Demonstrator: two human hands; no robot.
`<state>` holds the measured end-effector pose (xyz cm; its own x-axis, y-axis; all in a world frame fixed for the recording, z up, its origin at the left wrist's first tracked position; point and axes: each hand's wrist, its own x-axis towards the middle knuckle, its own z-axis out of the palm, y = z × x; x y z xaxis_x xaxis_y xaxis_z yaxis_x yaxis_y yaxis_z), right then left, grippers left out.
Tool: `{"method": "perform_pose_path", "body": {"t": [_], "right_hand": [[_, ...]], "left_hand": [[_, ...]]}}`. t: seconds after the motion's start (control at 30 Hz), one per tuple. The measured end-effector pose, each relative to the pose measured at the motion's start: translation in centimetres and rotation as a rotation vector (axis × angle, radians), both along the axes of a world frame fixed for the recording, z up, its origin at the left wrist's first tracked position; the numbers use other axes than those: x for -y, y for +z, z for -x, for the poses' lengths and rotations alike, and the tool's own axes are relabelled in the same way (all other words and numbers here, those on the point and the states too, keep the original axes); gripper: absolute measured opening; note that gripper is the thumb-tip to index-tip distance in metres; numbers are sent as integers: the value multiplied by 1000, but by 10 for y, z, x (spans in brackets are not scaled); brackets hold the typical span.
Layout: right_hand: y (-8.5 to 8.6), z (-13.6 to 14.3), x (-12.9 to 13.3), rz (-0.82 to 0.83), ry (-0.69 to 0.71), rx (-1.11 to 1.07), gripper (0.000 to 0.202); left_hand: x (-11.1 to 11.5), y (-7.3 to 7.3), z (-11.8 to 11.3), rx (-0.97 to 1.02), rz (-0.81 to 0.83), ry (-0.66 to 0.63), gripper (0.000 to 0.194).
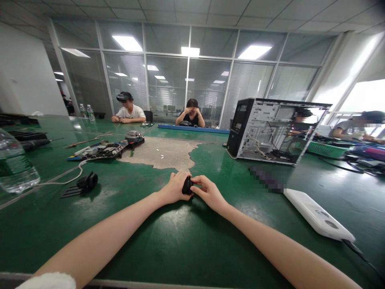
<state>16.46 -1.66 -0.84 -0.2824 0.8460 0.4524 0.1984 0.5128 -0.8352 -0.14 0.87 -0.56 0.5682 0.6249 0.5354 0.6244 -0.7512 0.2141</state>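
At the centre of the frame, the left hand (176, 188) is grasping a small black part (187, 186) over the green table (168, 249), and the right hand (210, 193) is pinching it at its right edge. A circuit board (96, 151) is lying at centre left, an open computer case (258, 132) is standing right of centre, and a white device (315, 212) is resting at lower right

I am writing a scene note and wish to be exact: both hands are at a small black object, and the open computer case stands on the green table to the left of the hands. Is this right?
One side is wrong: in the head view, the open computer case stands on the green table to the right of the hands, not left.
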Motion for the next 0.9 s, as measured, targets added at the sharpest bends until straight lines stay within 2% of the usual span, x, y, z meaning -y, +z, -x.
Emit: {"method": "perform_pose_path", "body": {"t": [0.13, 0.27, 0.43, 0.6, 0.9], "right_hand": [[0, 1, -1, 14, -4, -34, 17], [3, 2, -3, 103, 36, -71, 30], [4, 0, -3, 198, 112, -76, 26], [8, 2, 3, 239, 195, -150, 31], [4, 2, -2, 269, 115, -127, 33]], "left_hand": [[1, 1, -1, 4, 14, 14, 55], [2, 3, -2, -1, 37, 22, 54], [2, 2, -1, 14, 24, 7, 54], [1, 1, 0, 5, 24, 2, 57], [4, 6, -1, 0, 45, -2, 54]]}}
